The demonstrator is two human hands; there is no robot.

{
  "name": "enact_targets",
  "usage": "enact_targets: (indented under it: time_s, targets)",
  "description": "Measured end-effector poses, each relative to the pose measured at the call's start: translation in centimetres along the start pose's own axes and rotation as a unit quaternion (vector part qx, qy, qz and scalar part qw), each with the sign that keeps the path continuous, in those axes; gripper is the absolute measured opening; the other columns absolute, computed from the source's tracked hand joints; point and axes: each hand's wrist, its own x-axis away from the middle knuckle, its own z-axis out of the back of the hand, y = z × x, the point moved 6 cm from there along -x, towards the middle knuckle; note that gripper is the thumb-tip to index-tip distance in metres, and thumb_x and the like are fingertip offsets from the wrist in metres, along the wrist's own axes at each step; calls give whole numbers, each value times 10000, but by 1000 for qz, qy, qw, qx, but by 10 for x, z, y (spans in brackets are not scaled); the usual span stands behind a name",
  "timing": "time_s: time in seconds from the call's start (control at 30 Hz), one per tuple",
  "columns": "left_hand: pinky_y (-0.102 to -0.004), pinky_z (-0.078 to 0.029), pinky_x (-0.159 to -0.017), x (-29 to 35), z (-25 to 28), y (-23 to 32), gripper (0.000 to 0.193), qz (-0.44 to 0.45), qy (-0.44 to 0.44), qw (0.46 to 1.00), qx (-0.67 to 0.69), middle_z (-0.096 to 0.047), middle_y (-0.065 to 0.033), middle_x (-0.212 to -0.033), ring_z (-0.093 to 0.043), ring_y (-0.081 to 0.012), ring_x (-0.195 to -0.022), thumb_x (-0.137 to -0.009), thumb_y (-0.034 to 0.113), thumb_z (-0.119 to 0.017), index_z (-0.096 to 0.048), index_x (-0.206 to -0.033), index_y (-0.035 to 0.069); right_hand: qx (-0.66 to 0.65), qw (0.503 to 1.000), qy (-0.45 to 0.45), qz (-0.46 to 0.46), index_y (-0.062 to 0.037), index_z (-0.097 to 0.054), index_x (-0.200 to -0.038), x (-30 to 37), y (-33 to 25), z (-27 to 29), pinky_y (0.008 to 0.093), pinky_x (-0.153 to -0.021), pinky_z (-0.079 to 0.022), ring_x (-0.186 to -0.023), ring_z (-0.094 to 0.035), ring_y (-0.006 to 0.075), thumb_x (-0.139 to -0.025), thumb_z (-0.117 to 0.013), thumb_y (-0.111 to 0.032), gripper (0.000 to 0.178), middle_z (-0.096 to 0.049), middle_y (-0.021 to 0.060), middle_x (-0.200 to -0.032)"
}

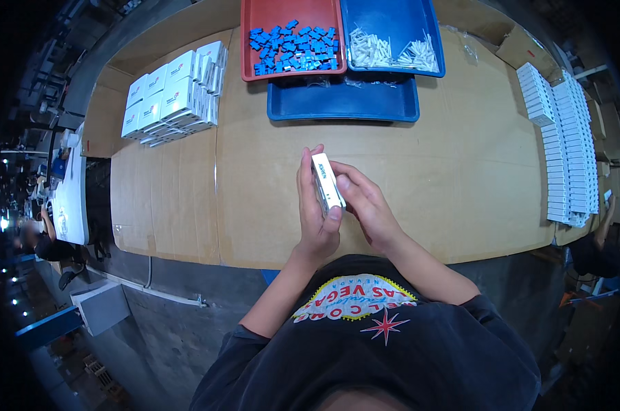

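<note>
A small white box is held on its edge between my two hands, above the middle of the cardboard-covered table. My left hand lies along the box's left side, its fingers stretched up toward the far end and its thumb at the near end. On the right side, my right hand presses its fingers and thumb against the box. My hands partly cover the box's sides.
Beyond my hands stand a red tray of small blue pieces, a blue tray of white stick-like pieces, and a lower blue tray. White boxes are stacked at left and in rows at right. Other people work at both sides.
</note>
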Motion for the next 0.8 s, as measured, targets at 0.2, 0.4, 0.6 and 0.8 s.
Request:
enact_targets:
  time_s: [0.2, 0.4, 0.6, 0.8]
  targets:
    - [-443, -358, -1164, 6, -5, -7, 1085, 19, 54, 998, 18, -394, -238, -1512, -452, -330, -1384, -969, 759, -457, -170, -1627, -55, 26, 998, 7, 52, 49, -436, -1535, 0, 8, -9, 325, -1067, -503, -1316, -589, 188, -1030, -686, -152, 598, -601, 180, -1424]
    - [-415, -419, -1093, 11, 4, -15, 1151, -5, 123, 991, -52, -456, -196, -1415, -512, -278, -1287, -920, 881, -386, -321, -1539, -87, 60, 996, 35, 53, 30, -505, -1520, 6, 11, -14, 283, -997, -519, -1173, -632, 127, -1070, -619, -154, 499, -661, 121, -1345]
    - [-396, -451, -1030, 13, 6, -9, 1009, -2, 136, 990, -31, -481, -186, -1385, -543, -256, -1211, -962, 767, -334, -414, -1467, -103, 72, 996, 29, 40, 77, -454, -1539, 11, 16, -18, 261, -1015, -497, -1184, -596, 100, -1078, -613, -142, 535, -646, 121, -1366]
    - [-389, -459, -1007, 14, 5, -6, 971, -6, 142, 990, -14, -489, -171, -1356, -545, -242, -1177, -958, 740, -342, -438, -1442, -96, 100, 992, 31, 76, 73, -478, -1523, 14, 14, -17, 275, -1054, -478, -1236, -586, 124, -1094, -572, -144, 491, -624, 141, -1429]
